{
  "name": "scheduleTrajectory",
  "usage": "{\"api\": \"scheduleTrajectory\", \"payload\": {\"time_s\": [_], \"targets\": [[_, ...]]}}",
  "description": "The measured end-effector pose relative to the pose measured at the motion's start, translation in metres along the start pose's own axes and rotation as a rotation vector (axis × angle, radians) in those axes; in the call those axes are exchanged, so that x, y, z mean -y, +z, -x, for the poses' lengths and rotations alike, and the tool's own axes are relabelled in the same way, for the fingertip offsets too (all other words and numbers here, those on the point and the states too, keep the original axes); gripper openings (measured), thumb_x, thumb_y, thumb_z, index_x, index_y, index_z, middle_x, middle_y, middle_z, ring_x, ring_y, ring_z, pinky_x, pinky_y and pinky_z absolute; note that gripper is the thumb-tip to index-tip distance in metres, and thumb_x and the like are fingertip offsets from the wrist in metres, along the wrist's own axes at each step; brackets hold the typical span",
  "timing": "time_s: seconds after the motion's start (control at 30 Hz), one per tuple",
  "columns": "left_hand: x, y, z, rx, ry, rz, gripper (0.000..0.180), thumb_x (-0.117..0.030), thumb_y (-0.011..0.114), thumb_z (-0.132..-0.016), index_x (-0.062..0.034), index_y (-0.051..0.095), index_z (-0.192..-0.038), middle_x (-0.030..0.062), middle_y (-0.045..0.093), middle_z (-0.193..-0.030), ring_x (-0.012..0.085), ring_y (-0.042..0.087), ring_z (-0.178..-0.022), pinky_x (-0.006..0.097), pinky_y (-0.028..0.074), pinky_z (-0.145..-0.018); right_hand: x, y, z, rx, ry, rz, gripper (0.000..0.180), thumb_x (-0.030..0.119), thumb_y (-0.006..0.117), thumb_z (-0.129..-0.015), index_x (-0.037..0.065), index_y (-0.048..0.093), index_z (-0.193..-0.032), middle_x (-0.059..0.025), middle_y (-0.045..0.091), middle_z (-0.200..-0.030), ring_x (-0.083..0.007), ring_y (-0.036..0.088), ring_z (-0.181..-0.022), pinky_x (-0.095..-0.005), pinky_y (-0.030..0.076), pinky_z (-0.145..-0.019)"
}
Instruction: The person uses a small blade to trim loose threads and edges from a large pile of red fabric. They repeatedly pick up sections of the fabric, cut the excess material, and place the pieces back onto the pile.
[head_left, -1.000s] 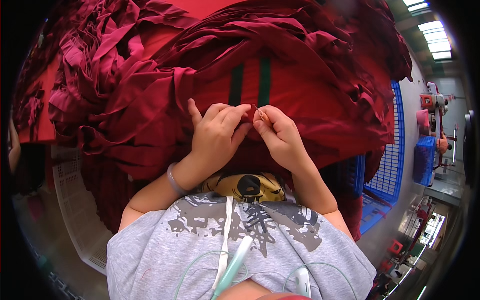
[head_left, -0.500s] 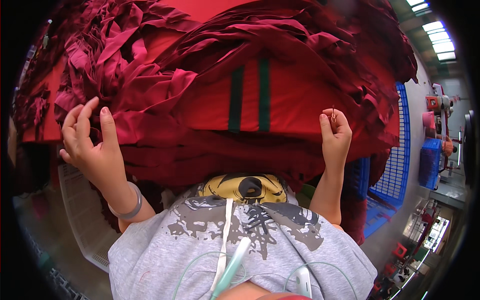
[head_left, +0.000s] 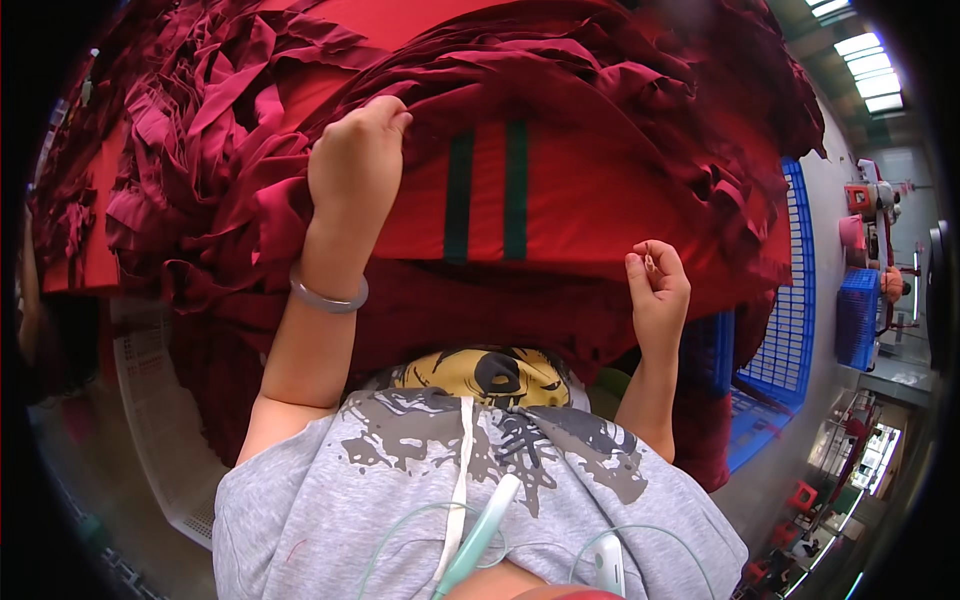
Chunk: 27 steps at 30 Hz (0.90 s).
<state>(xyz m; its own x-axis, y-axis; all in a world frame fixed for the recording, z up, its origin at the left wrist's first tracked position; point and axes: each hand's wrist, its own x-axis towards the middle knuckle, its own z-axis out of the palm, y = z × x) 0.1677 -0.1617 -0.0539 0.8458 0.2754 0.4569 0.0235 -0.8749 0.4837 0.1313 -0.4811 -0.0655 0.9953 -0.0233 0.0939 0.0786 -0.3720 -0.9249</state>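
Note:
My left hand (head_left: 358,155), a bangle (head_left: 328,292) on its wrist, is over the near edge of a heap of dark red fabric pieces (head_left: 480,75). Its fingers are curled closed by the folds, their undersides hidden, so I cannot make out what they hold. Lower down on the right, my right hand (head_left: 658,285) pinches a small gold-coloured looped thing (head_left: 650,262) between thumb and fingers. Between the hands shows a bright red surface (head_left: 590,210) crossed by two dark green stripes (head_left: 515,190). More dark red fabric hangs below its front edge.
On the right, a blue plastic basket (head_left: 785,340) stands beside the red surface, with dark red cloth near it. A white crate (head_left: 150,420) is low on the left. Red stools (head_left: 803,495) and another blue basket (head_left: 858,318) show farther right.
My left hand has swung right and away from me, from the left-hand folds to the middle heap; its spread fingers have closed. My right hand has dropped slightly, keeping the gold-coloured thing.

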Motion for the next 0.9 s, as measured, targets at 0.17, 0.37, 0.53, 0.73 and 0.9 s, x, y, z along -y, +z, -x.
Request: {"api": "scheduleTrajectory", "payload": {"time_s": [0.17, 0.37, 0.53, 0.73, 0.9], "targets": [[-0.006, -0.038, -0.005, 0.049, -0.147, 0.738, 0.009, -0.012, 0.062, -0.091, -0.0034, 0.059, -0.088, -0.0014, 0.055, -0.067, 0.0051, 0.048, -0.061, 0.021, 0.039, -0.057, 0.002, -0.004, 0.006, -0.105, -0.078, 0.152, 0.011, 0.0, 0.062, -0.087, 0.001, 0.054, -0.079, 0.003, 0.051, -0.072, -0.0005, 0.045, -0.064, -0.017, 0.038, -0.056], [-0.009, -0.093, 0.022, 0.532, 0.136, 0.46, 0.018, -0.007, 0.07, -0.078, -0.0032, 0.059, -0.091, -0.0014, 0.055, -0.068, 0.0077, 0.05, -0.062, 0.024, 0.042, -0.077, 0.038, 0.05, 0.007, 0.614, 0.337, -0.458, 0.029, 0.015, 0.053, -0.095, 0.004, 0.055, -0.067, 0.0, 0.052, -0.066, -0.0035, 0.037, -0.049, -0.0192, 0.026, -0.044], [0.011, -0.088, 0.036, 0.25, 0.328, 0.547, 0.019, -0.005, 0.073, -0.074, -0.007, 0.063, -0.09, 0.0054, 0.06, -0.073, 0.0189, 0.057, -0.068, 0.033, 0.043, -0.089, 0.052, 0.103, -0.021, 0.676, 0.68, -1.071, 0.032, 0.033, 0.053, -0.096, 0.008, 0.051, -0.077, -0.0052, 0.059, -0.072, -0.0119, 0.044, -0.05, -0.0259, 0.034, -0.045], [0.012, -0.072, 0.05, -0.059, 0.374, 0.074, 0.035, -0.009, 0.076, -0.07, -0.011, 0.07, -0.104, 0.0035, 0.04, -0.073, 0.019, 0.046, -0.066, 0.032, 0.04, -0.06, 0.061, 0.037, -0.062, 0.202, -0.035, -1.332, 0.029, 0.031, 0.057, -0.094, 0.008, 0.057, -0.111, -0.0055, 0.055, -0.079, -0.013, 0.047, -0.058, -0.0275, 0.036, -0.047], [0.02, -0.058, 0.044, -0.087, 0.284, 0.363, 0.027, 0.001, 0.071, -0.067, -0.0057, 0.07, -0.094, 0.0039, 0.042, -0.076, 0.0174, 0.045, -0.067, 0.028, 0.038, -0.06, 0.034, -0.127, -0.114, -0.128, -0.032, -1.23, 0.032, 0.017, 0.058, -0.092, -0.003, 0.054, -0.116, -0.0089, 0.061, -0.091, -0.0162, 0.051, -0.06, -0.031, 0.046, -0.058]]}}
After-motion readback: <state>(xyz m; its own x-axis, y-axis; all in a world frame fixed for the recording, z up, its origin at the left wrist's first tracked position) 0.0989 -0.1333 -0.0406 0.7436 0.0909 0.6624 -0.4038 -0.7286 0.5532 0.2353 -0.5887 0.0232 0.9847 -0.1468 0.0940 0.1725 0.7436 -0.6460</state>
